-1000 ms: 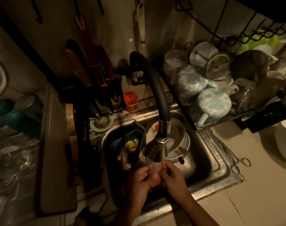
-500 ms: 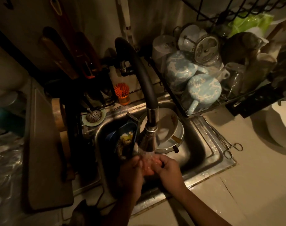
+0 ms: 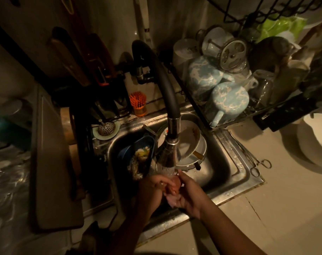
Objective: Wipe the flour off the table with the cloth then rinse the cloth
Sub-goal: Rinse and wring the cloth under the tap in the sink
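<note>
Head view: a steel sink (image 3: 243, 174) stacked with plates (image 3: 191, 138) lies beneath a black faucet (image 3: 172, 96) running water. Under the spout, left hand (image 3: 150, 189) and right hand (image 3: 190, 195) meet, fingers (image 3: 183, 178) of both curled around a small pinkish cloth (image 3: 172, 188) bunched between them.

Under the tap (image 3: 169, 153), the right hand (image 3: 190, 195) has rolled back from the left hand (image 3: 152, 190). More of the pale cloth (image 3: 172, 190) is bared, and it now bulges out between them rather than lying mostly covered by both hands.
</note>
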